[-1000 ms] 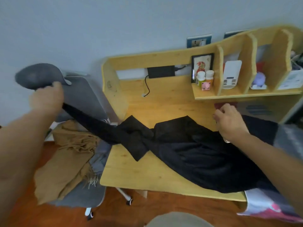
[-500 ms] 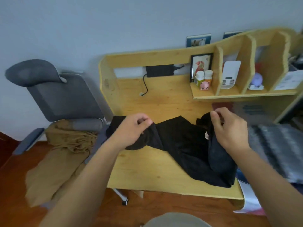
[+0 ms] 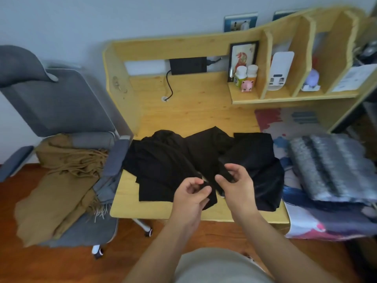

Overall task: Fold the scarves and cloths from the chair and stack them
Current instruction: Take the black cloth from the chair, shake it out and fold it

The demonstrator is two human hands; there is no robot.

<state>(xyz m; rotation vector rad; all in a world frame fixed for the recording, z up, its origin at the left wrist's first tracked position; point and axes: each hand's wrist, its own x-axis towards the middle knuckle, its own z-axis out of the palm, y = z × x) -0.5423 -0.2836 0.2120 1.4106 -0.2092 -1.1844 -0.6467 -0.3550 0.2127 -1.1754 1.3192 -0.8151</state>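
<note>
A black scarf [image 3: 163,160] lies bunched across the front of the wooden desk [image 3: 183,111]. My left hand [image 3: 190,198] pinches one edge of it near the desk's front edge. Close beside it, my right hand [image 3: 236,185] grips another strip of the same black cloth. A tan fringed scarf [image 3: 59,184] drapes over the seat of the grey office chair [image 3: 53,107] at the left, with a grey cloth [image 3: 81,231] under it. A folded grey patterned cloth [image 3: 330,166] sits at the right.
The desk's back shelf holds a framed picture [image 3: 242,56], two small bottles [image 3: 245,75], a pink pig figure [image 3: 247,85] and a white device [image 3: 280,71]. A black box [image 3: 188,65] with a cable sits at the back. A printed mat [image 3: 302,221] hangs off the right side.
My hands came together at the front of the desk, each holding black cloth. The scarf, earlier stretched toward the chair, now lies gathered on the desk.
</note>
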